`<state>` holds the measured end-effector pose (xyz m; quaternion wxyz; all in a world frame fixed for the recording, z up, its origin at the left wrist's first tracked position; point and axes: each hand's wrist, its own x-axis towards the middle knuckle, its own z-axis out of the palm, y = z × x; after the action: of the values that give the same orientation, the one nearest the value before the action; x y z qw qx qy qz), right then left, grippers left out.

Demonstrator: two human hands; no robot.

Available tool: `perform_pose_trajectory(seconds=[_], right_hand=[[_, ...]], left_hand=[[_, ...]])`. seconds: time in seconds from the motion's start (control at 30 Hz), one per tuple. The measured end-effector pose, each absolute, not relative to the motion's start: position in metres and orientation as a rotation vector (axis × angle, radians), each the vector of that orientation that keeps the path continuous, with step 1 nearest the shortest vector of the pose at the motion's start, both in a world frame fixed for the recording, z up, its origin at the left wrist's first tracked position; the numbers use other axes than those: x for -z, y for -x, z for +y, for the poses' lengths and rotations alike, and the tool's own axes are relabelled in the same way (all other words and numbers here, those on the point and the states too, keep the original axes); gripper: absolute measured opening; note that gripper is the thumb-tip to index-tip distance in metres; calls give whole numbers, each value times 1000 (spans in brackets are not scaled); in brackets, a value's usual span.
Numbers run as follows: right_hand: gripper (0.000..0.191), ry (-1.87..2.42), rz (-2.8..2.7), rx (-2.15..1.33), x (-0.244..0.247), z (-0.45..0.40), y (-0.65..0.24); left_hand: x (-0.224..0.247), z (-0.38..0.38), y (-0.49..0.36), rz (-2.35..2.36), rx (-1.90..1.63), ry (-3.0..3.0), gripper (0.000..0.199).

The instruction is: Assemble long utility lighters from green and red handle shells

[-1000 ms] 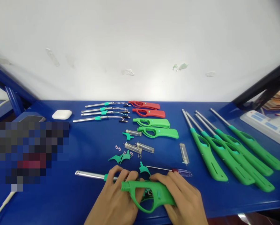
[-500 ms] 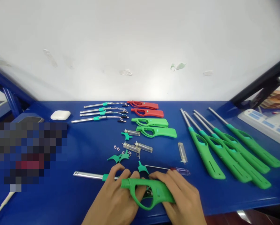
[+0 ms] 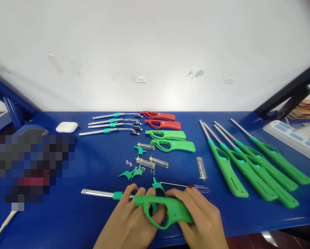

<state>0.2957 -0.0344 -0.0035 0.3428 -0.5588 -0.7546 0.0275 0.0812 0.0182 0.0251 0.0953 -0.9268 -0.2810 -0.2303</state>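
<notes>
A green lighter handle shell (image 3: 182,211) is held at the front of the table, its trigger loop facing left. My right hand (image 3: 203,218) is wrapped round its wide end. My left hand (image 3: 132,219) is closed beneath the narrow end, its fingers partly hidden behind the shell; a teal piece shows through the loop. Beside the left fingers lies a metal tube (image 3: 97,193) with a teal collar. A teal trigger (image 3: 158,185) and a screwdriver (image 3: 200,188) lie just beyond the hands.
Several finished green lighters (image 3: 229,173) lie at right near a power strip (image 3: 292,136). Further back are red shells (image 3: 162,124), green shells (image 3: 180,145), wired tubes (image 3: 103,132), clear tanks (image 3: 158,162) and small clips. A white case (image 3: 66,127) sits at left.
The held shell has shifted slightly, and a teal piece now shows inside its loop. The tube beside my left hand has moved slightly, with more of its teal collar visible.
</notes>
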Motion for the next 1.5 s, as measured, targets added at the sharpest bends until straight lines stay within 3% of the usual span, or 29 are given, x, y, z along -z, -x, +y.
perform_pose_trajectory(seconds=[0.23,0.33,0.43,0.5,0.63,0.8,1.5], right_hand=[[31,1416,-1813,-112,-4,-39,-300],[22,1536,-1747,-105,-7,-49,-316],[54,1682,-1662,-177,-10,-62,-331],[60,1803,-1616,-181,-14,-69,-336],[39,1795,-1871,-55,-22,-67,-337],[39,1555,-2160,134,-24,-52,-326],[44,1492,-2264,172,-4,-48,-301]], left_hand=[[-20,15,-71,-971,649,2936,31],[-21,15,-65,-995,696,3003,41],[-21,16,-59,-1079,728,3069,54],[-19,15,-57,-1143,763,3105,54],[-16,13,-55,-1185,990,3042,49],[-18,8,-46,-1445,1270,2782,38],[-6,14,-25,-1266,855,2912,55]])
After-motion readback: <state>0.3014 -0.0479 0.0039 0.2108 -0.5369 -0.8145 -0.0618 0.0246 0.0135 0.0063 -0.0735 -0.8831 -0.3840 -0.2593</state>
